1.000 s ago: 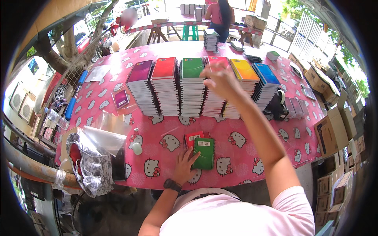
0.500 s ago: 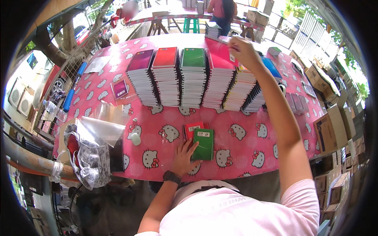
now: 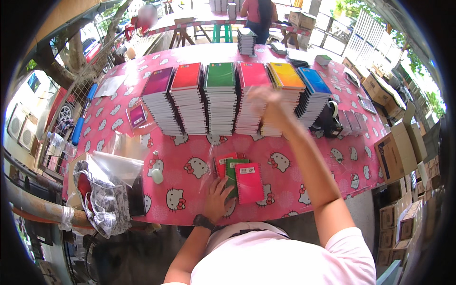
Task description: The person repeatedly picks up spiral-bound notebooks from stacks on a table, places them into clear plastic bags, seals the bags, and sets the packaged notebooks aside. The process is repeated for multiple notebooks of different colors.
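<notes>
Near the table's front edge, three small spiral notebooks lie overlapped like a fan: a red notebook (image 3: 222, 164) underneath, a green notebook (image 3: 231, 176) over it and a pink notebook (image 3: 250, 183) on top. My left hand (image 3: 219, 198), a dark watch on its wrist, lies with spread fingers on the green notebook's left edge. My right hand (image 3: 270, 102) is smeared by motion in front of the pink notebook stack (image 3: 252, 75) and the yellow notebook stack (image 3: 286, 76); its fingers cannot be made out. Also in the row are purple (image 3: 158, 80), red (image 3: 186, 76), green (image 3: 220, 75) and blue (image 3: 314, 81) stacks.
Left on the pink patterned table are clear plastic sleeves (image 3: 121, 164), a patterned cloth bag (image 3: 105, 204), a small pale green object (image 3: 157, 176) and a single purple notebook (image 3: 137, 115). A black tape dispenser (image 3: 327, 121) and an open cardboard box (image 3: 398, 154) stand right. Another person (image 3: 259, 16) is beyond.
The pink notebook that my right hand held over its stack now lies on the green one. My right hand has come nearer and lower. My left hand stays by the notebooks.
</notes>
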Demonstrator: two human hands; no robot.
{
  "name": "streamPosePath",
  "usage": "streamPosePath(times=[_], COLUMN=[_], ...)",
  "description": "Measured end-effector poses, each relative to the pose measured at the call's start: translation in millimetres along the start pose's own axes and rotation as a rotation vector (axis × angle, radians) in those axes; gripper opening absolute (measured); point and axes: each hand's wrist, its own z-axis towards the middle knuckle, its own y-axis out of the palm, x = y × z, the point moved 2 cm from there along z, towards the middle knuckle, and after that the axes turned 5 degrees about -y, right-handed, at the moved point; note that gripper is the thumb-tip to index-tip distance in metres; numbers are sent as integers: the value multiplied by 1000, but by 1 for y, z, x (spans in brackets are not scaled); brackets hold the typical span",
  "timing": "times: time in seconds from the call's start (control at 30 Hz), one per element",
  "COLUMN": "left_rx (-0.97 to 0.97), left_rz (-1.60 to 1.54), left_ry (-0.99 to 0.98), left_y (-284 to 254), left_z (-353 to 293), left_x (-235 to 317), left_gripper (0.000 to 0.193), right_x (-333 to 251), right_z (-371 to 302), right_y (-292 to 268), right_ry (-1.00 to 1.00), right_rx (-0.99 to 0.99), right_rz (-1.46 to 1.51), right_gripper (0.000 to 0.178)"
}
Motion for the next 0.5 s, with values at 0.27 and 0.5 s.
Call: streamPosePath(times=[0.27,0.5], left_rx=[-127,-157], left_rz=[142,64], left_ry=[132,73], left_y=[-14,5], left_z=[27,28], left_x=[54,39], left_gripper=[63,51], right_x=[61,-32], right_z=[-29,-56], right_y=[-71,-105], right_ry=[325,534], right_rx=[-62,179], right_rz=[-595,173], right_gripper=[21,13])
